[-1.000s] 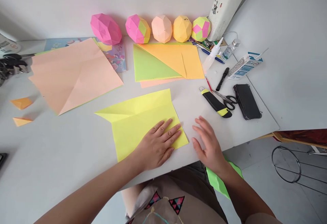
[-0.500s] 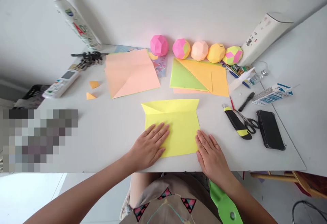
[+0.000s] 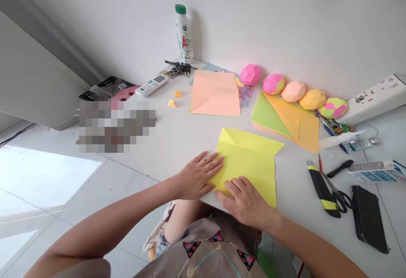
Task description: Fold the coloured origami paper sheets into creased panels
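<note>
as i look down through the head camera, the yellow sheet (image 3: 249, 155) lies under both hands, its creased flap along the far side. the left hand (image 3: 201, 176) is spread flat over the sheet's left edge, and the right hand (image 3: 245, 197) has its fingers bent over the near part; i can't tell whether it pinches the paper. the sheet's near left corner is hidden from me between the two. a blurred block of squares, well out to the left of the left hand, covers whatever sits there. far right of the right hand, the drink carton (image 3: 374, 171) and the white box (image 3: 374, 98) run out of my view, and the glue bottle (image 3: 339, 140) partly screens a small glass bottle (image 3: 358, 142).

the near edge of the desk (image 3: 177, 138) passes just below the hands. ahead-left of the left hand i have a wide stretch of desk up to two orange scraps (image 3: 178, 94); right of the sheet, only a modest strip before the cutter (image 3: 322, 190).
</note>
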`<state>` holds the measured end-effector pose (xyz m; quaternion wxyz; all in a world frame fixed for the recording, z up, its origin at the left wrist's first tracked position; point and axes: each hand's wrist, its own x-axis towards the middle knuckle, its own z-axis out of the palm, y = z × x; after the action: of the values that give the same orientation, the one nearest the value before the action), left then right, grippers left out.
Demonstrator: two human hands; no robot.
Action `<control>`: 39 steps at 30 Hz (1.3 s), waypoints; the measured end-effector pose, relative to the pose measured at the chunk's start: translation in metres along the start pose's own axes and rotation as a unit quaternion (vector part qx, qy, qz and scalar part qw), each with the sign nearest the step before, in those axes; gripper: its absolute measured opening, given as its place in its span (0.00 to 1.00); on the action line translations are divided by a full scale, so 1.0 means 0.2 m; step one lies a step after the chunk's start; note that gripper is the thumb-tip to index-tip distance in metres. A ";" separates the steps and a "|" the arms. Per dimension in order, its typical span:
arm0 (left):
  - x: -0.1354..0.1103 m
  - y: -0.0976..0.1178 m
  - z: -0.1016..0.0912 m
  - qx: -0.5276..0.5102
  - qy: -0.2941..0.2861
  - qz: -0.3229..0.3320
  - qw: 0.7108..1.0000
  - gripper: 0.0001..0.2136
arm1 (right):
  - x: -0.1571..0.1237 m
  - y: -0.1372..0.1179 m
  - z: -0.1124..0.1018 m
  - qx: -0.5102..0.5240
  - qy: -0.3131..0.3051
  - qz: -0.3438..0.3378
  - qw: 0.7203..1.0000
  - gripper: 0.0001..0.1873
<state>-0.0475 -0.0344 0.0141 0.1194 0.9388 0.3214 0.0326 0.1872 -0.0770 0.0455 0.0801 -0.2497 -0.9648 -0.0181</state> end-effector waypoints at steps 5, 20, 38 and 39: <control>0.01 -0.03 -0.10 -0.059 -0.078 0.005 0.995 0.33 | 0.09 0.03 -0.01 -0.016 -0.045 -0.028 0.998 0.16; 0.04 -0.03 -0.14 -0.087 -0.146 -0.017 0.985 0.35 | -0.06 0.08 -0.06 -0.006 -0.085 0.003 0.996 0.12; 0.02 -0.04 -0.09 -0.057 -0.115 -0.034 0.991 0.36 | -0.64 0.15 -0.19 -0.044 -0.111 0.084 0.989 0.18; 0.02 -0.04 -0.10 -0.057 -0.122 -0.036 0.990 0.36 | -0.67 0.15 -0.20 -0.048 -0.116 0.087 0.988 0.19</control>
<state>-0.0510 -0.0215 0.0307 0.2121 0.9152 0.3358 -0.0681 0.3224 -0.1178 0.0622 -0.0433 -0.3363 -0.9403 -0.0281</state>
